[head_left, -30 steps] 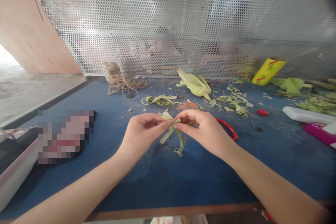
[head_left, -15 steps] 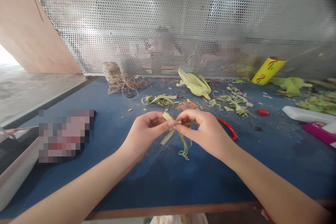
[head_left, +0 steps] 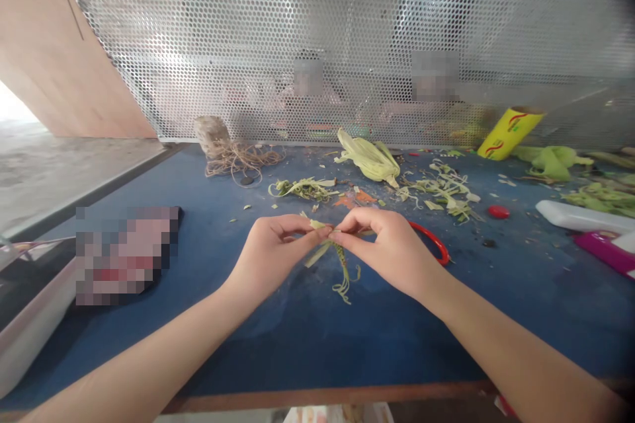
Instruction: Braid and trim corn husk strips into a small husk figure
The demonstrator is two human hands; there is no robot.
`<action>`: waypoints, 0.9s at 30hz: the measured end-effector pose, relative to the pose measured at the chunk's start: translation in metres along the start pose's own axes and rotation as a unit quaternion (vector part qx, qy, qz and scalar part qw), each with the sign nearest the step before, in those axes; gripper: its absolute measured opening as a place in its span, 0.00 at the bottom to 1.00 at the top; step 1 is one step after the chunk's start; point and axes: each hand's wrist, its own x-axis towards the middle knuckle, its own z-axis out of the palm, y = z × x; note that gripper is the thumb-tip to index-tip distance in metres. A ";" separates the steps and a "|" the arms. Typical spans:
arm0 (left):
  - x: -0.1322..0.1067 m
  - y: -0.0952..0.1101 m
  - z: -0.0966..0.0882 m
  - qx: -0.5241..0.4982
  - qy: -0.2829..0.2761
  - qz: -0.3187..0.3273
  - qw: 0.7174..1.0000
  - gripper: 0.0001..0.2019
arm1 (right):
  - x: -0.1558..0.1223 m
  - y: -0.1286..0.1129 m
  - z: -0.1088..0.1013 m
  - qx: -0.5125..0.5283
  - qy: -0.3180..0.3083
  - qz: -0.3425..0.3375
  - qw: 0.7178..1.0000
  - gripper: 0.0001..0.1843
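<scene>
My left hand (head_left: 278, 251) and my right hand (head_left: 384, 244) meet above the blue table (head_left: 317, 337), fingertips pinched together on a small bundle of pale green leaf strips (head_left: 337, 264). Thin strips hang down from the pinch and curl toward the table. A red-handled tool (head_left: 434, 241) lies on the table just behind my right hand, partly hidden by it.
Leaf scraps (head_left: 302, 188), a husk bundle (head_left: 370, 158) and a tangle of brown twine (head_left: 238, 158) lie farther back. A yellow roll (head_left: 506, 132) leans at the perforated metal screen (head_left: 317, 39). A white and a pink object (head_left: 590, 228) sit right; a blurred item (head_left: 124, 254) left.
Both hands stayed pinched together on the strips and dropped slightly toward the table. The hanging strips shifted and curled a little.
</scene>
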 end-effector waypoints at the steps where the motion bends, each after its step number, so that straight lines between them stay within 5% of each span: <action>1: 0.000 0.001 0.000 0.014 0.005 0.007 1.000 0.09 | 0.001 0.000 0.000 0.012 -0.009 0.015 1.000 0.08; 7: 0.005 0.009 -0.013 0.045 0.042 0.026 0.998 0.08 | 0.006 0.004 -0.001 0.056 0.011 0.036 0.998 0.10; 12: 0.019 0.020 -0.041 0.045 0.230 0.062 0.970 0.06 | 0.012 0.021 -0.005 -0.008 0.083 0.018 0.996 0.11; 14: 0.023 0.021 -0.048 0.049 0.262 0.069 0.961 0.07 | 0.014 0.026 -0.002 -0.057 0.073 -0.004 0.996 0.08; 17: 0.026 0.018 -0.049 0.061 0.247 0.049 0.966 0.08 | 0.020 0.028 0.011 -0.180 0.011 -0.064 0.982 0.06; 19: 0.028 0.016 -0.048 0.066 0.230 0.034 0.970 0.08 | 0.027 0.025 0.026 -0.290 -0.046 -0.122 0.948 0.09; 27: 0.027 0.008 -0.053 0.093 0.190 0.060 0.976 0.11 | 0.047 0.007 0.063 -0.394 -0.098 -0.217 0.888 0.08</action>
